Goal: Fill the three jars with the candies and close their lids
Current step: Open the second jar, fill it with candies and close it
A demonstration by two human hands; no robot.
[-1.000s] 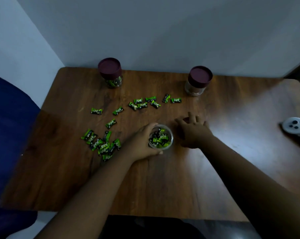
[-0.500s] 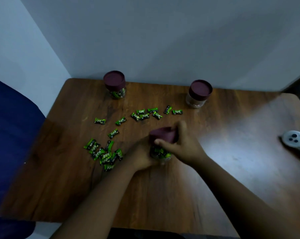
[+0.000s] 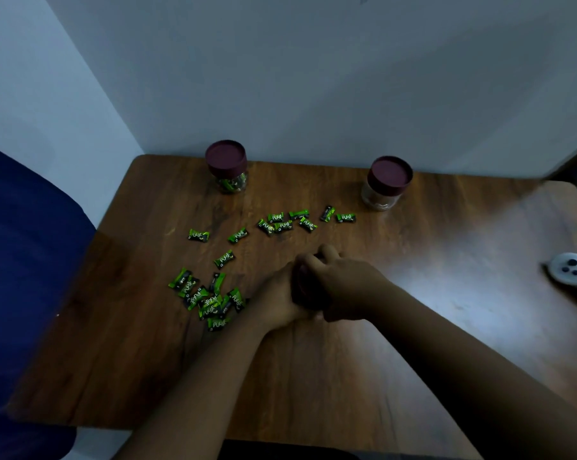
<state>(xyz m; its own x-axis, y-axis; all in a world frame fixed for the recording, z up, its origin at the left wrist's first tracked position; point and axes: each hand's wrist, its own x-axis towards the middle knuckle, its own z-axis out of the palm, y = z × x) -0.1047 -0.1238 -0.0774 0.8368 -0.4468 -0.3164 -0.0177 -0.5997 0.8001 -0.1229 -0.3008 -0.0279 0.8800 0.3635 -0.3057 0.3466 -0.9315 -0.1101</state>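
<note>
At the table's middle, my left hand [image 3: 277, 300] wraps the side of a small glass jar [image 3: 302, 295] that is almost hidden. My right hand [image 3: 343, 283] covers its top, gripping the maroon lid, of which only a dark sliver shows. A lidded jar [image 3: 227, 167] with green candies inside stands at the back left. Another lidded jar [image 3: 386, 182], seemingly without candies, stands at the back right. Several green-wrapped candies lie in a heap [image 3: 207, 298] left of my hands, and several more are scattered [image 3: 287, 222] behind them.
A white game controller [image 3: 572, 270] lies near the wooden table's [image 3: 330, 376] right edge. A dark blue seat [image 3: 21, 260] sits to the table's left. Grey walls [image 3: 313, 78] close the back and left.
My right hand picked up the maroon lid from beside the jar and brought it down over the jar's mouth. My left hand stayed on the jar. The camera tilted up.
</note>
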